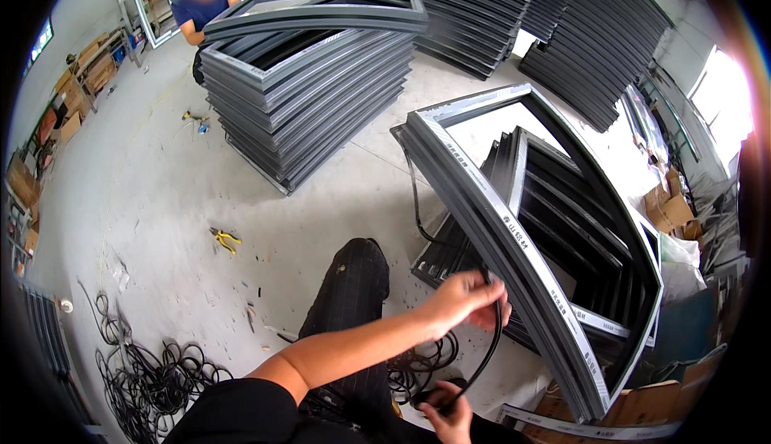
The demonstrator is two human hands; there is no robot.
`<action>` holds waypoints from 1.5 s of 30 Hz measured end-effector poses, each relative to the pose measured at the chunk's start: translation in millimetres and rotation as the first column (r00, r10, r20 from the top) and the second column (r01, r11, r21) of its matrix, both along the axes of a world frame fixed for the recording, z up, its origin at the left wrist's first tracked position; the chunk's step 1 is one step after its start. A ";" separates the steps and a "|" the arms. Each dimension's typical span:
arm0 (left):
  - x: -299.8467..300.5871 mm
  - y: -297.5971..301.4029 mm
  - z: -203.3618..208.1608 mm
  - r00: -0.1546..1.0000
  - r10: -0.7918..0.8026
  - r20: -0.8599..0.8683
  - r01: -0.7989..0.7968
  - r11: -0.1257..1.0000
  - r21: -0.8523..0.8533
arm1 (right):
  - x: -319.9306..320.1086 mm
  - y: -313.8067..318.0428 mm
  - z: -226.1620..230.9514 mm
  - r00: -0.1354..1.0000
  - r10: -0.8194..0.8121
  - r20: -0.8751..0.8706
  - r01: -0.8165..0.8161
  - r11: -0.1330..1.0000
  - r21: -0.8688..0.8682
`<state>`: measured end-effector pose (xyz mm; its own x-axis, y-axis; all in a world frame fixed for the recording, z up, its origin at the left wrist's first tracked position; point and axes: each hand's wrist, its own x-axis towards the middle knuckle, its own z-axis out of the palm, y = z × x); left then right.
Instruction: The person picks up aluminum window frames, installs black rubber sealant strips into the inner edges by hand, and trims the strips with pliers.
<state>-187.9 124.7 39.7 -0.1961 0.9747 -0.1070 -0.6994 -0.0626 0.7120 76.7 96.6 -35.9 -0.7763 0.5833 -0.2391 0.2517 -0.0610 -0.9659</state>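
The person wears dark, near-black trousers (341, 311), whose rounded knee (358, 261) shows a small pale speck and faint lengthwise lines in the cloth. Below and to the left of that knee is a plain black sleeve (233, 413), short and loose, its hem ending near the elbow, so that the slim forearm (353, 357) is bare all the way to the bare left hand (470, 303). The right hand (450, 418), below and right of the knee, is bare too, with black cloth (502, 430) beside it, sleeve or trouser leg, hard to tell.
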 end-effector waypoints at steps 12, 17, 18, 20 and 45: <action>-96.1 -5.5 -33.1 0.850 -0.250 -0.464 0.060 0.921 -0.385 | 113.5 119.3 207.4 0.807 -0.474 -0.352 0.436 0.076 0.897; -208.5 16.8 -75.7 0.867 0.218 -0.447 -0.415 0.812 -0.410 | 140.1 119.8 237.1 0.886 -0.442 0.141 0.168 0.589 0.790; -228.7 19.3 -81.2 0.860 0.270 -0.433 -0.458 0.782 -0.422 | 127.1 114.7 241.0 0.876 -0.473 0.093 0.287 0.667 0.687; -266.9 25.5 -90.9 0.873 0.376 -0.311 -0.483 0.756 -0.441 | 133.7 122.9 250.2 0.956 -0.240 0.169 0.117 0.841 0.529; -292.8 75.3 -87.8 0.711 0.550 -0.438 -0.701 0.604 -0.380 | 154.6 179.3 129.7 0.803 0.006 -0.596 -0.026 0.999 -0.025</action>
<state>-480.7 200.0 -48.1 -0.8286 0.4187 -0.3715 -0.4139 -0.0114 0.9103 231.3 275.8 93.8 -0.7808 0.5697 0.2566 -0.3718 -0.0936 -0.9236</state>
